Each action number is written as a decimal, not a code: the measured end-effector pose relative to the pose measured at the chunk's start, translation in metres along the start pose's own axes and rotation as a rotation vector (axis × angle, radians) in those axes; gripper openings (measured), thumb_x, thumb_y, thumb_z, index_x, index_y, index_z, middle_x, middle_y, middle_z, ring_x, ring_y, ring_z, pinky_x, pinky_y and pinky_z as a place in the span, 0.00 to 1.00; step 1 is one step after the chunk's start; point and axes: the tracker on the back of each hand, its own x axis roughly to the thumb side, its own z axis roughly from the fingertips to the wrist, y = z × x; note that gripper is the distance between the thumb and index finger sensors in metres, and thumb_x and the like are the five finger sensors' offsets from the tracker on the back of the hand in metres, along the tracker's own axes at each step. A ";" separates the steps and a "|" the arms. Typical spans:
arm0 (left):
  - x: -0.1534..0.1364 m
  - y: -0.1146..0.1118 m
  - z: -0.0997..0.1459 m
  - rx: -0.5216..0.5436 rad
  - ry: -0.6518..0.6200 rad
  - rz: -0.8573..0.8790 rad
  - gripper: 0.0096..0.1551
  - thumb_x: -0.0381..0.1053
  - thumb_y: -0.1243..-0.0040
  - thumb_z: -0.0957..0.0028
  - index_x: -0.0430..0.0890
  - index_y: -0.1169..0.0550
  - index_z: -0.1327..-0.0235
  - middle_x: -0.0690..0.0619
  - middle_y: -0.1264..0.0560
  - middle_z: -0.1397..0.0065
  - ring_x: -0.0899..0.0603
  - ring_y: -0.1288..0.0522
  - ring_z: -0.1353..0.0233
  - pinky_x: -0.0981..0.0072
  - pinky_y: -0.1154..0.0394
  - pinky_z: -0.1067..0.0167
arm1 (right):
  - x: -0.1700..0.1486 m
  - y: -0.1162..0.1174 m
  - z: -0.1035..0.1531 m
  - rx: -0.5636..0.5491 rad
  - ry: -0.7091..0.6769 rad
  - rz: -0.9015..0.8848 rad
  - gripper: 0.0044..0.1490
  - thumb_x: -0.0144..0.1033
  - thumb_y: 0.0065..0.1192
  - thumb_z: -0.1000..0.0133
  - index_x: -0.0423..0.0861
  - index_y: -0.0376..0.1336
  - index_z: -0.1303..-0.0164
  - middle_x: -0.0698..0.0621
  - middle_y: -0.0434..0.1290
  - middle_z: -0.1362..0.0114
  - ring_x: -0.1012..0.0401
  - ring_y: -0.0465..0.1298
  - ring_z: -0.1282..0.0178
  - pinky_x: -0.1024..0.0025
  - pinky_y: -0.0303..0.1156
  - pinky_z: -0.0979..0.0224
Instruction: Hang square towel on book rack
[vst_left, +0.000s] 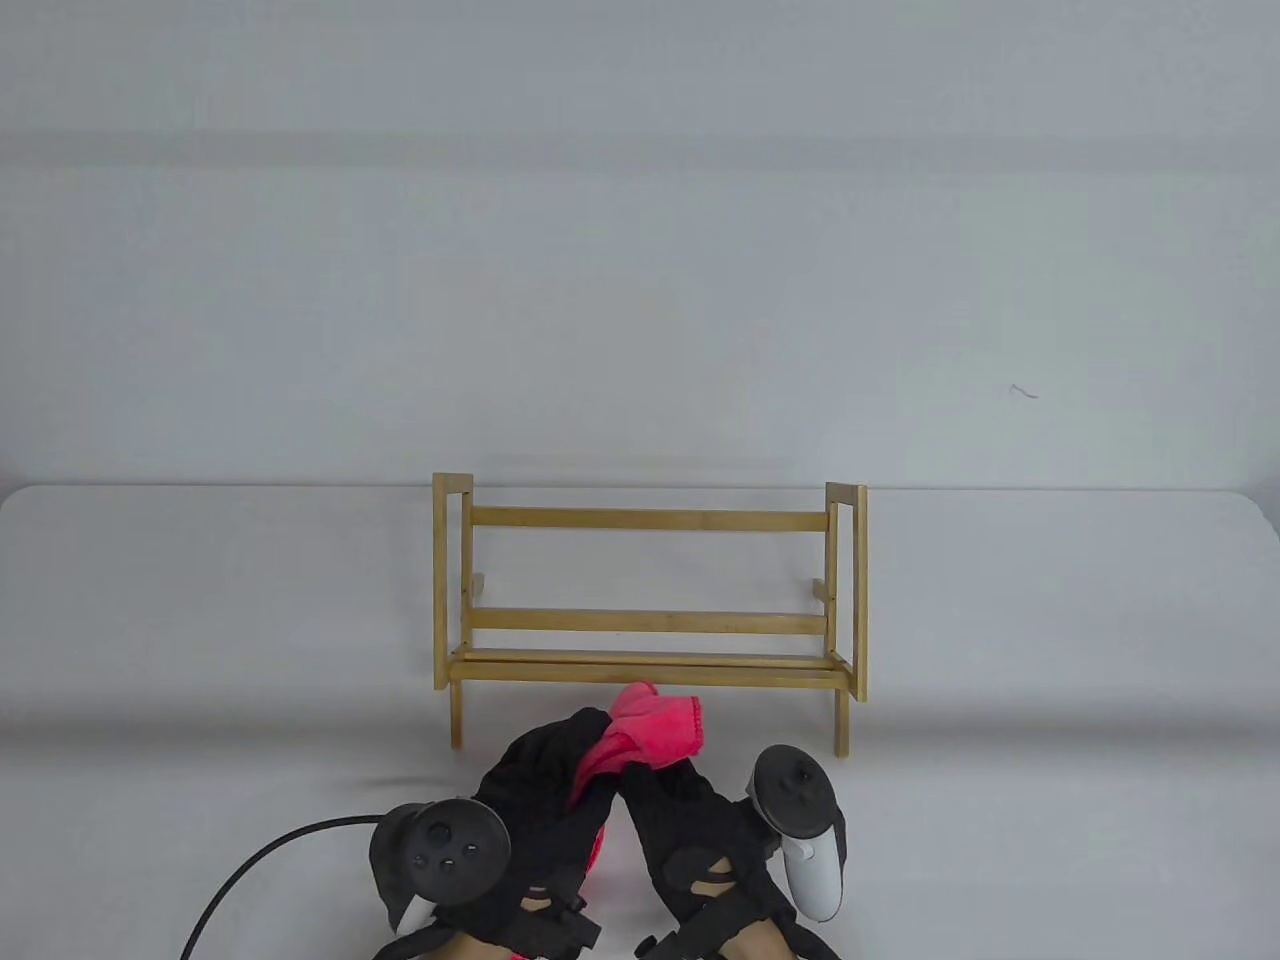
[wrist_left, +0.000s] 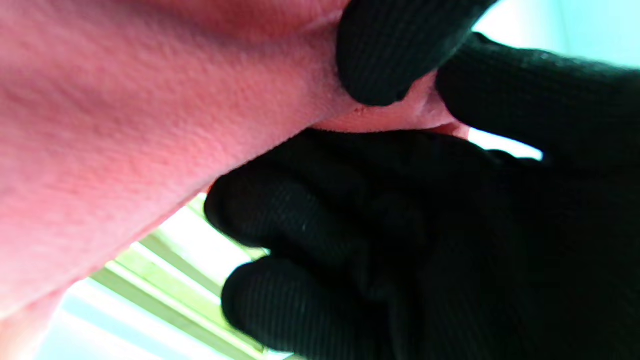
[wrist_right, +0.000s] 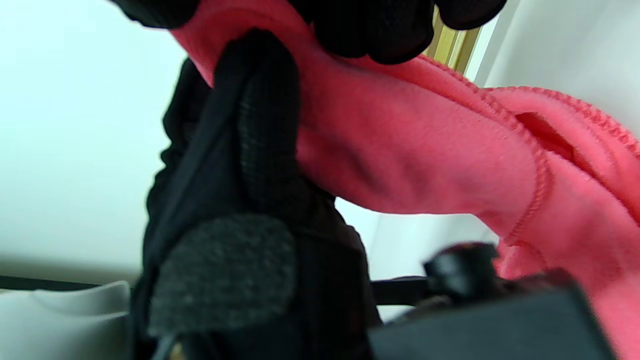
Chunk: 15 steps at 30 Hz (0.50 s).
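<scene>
1. Standing toward the far side of the white table (vst_left: 200, 600), the wooden book rack (vst_left: 650, 600) is running its long rails left to right across the table view, with its front feet just beyond the hands.
2. Sitting bunched between the two hands, the pink square towel (vst_left: 650, 730) is poking up toward the rack's lowest front rail, just short of it; the rack is therefore lying straight ahead of and above the cloth.
3. Gripping the towel from its own side, the left hand (vst_left: 545, 790) is pinching the fabric between thumb and fingers (wrist_left: 380, 55), as the left wrist view is showing.
4. Closing on the same bundle, the right hand (vst_left: 690, 830) is clamping cloth between thumb (wrist_right: 260, 130) and fingers; both hands are lying about equally near the rack.
5. Judging from this, the coming move is calling for spreading the towel along the rail's axis and lifting it forward over a bar.
</scene>
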 end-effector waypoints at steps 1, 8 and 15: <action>0.001 -0.002 0.001 -0.026 -0.013 0.003 0.34 0.46 0.34 0.45 0.41 0.35 0.29 0.39 0.32 0.31 0.33 0.31 0.31 0.40 0.33 0.35 | 0.000 -0.001 0.000 -0.007 -0.002 -0.003 0.45 0.59 0.47 0.44 0.50 0.42 0.22 0.48 0.51 0.20 0.49 0.58 0.19 0.46 0.51 0.20; 0.000 -0.018 0.003 -0.225 -0.063 0.037 0.44 0.46 0.32 0.46 0.42 0.45 0.24 0.38 0.42 0.24 0.30 0.40 0.25 0.38 0.38 0.31 | 0.000 -0.011 0.002 -0.079 -0.019 0.015 0.43 0.55 0.51 0.44 0.52 0.44 0.23 0.47 0.53 0.21 0.49 0.60 0.20 0.46 0.51 0.20; -0.002 -0.019 0.004 -0.297 -0.089 0.028 0.47 0.44 0.32 0.46 0.43 0.47 0.23 0.39 0.47 0.22 0.30 0.44 0.23 0.37 0.41 0.30 | 0.004 -0.011 0.003 -0.105 -0.053 0.085 0.42 0.51 0.55 0.46 0.52 0.45 0.24 0.47 0.54 0.22 0.49 0.62 0.22 0.46 0.52 0.21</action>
